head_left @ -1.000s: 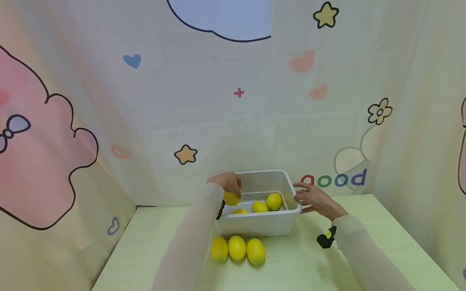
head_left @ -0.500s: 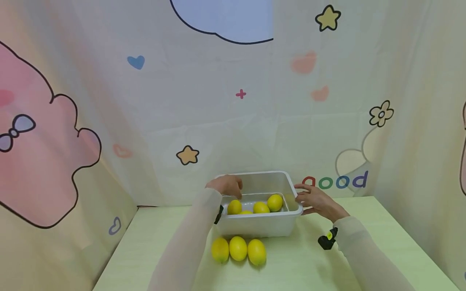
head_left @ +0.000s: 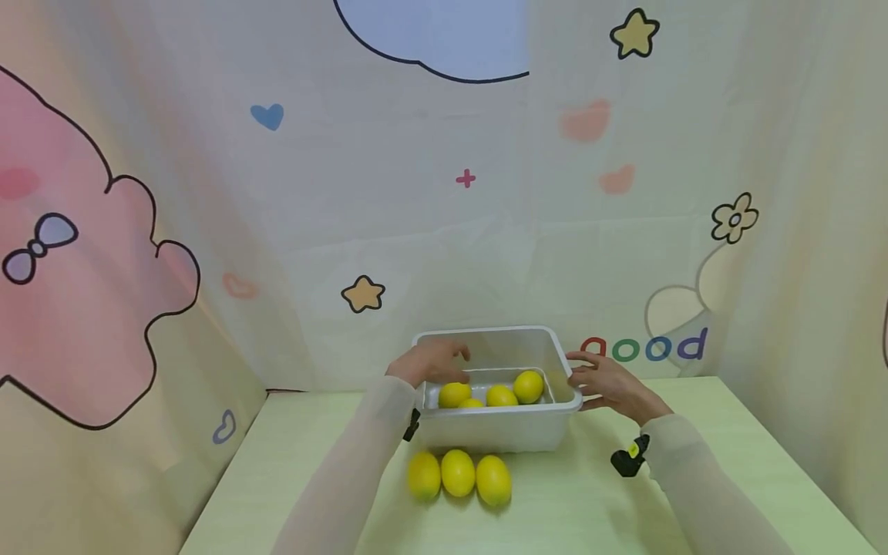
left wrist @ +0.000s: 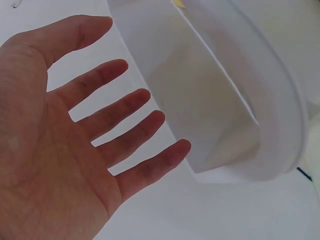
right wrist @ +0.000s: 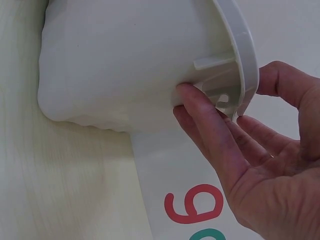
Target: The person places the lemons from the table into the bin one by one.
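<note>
A white plastic tub stands against the back cloth with several lemons inside, one lemon lying under my left hand. That hand hovers over the tub's left side; in the left wrist view, its fingers are spread and hold nothing. At the tub's right end, my right hand holds the rim. The right wrist view has its fingers against the outer wall below the rim, thumb at the rim's edge. Three lemons lie in a row on the table before the tub.
The pale table runs up to a printed cloth backdrop, which also hangs along both sides. A black wrist camera sits on the right sleeve, another on the left.
My left hand has let go of a lemon, which now lies in the tub's left part, and its fingers have opened and lifted slightly. The right hand stays at the rim.
</note>
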A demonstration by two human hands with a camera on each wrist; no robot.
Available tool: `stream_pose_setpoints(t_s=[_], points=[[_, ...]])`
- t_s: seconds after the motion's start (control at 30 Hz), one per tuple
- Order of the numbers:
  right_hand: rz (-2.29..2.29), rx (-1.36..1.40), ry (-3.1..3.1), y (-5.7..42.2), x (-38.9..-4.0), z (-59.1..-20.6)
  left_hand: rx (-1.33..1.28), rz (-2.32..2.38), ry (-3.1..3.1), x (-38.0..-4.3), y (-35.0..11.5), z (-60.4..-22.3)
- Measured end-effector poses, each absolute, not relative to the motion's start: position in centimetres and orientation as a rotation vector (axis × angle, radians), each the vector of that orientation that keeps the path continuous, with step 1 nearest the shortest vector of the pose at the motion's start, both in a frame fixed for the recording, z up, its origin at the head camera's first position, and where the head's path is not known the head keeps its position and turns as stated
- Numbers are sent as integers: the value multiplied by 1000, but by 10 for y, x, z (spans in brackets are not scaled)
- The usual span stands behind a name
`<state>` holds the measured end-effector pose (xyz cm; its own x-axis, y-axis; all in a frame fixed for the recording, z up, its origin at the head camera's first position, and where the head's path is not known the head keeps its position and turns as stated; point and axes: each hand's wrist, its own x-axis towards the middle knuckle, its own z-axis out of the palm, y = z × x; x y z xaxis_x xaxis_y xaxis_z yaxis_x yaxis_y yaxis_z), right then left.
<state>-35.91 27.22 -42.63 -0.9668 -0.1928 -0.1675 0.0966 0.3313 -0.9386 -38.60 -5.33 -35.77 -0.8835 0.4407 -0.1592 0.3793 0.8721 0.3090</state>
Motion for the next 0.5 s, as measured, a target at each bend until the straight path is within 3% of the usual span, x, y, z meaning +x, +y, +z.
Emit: stream_pose_setpoints(t_s=[0.5], points=[[-1685, -75, 2341, 272, -359, -427, 814, 393, 2977, -358, -64, -354]])
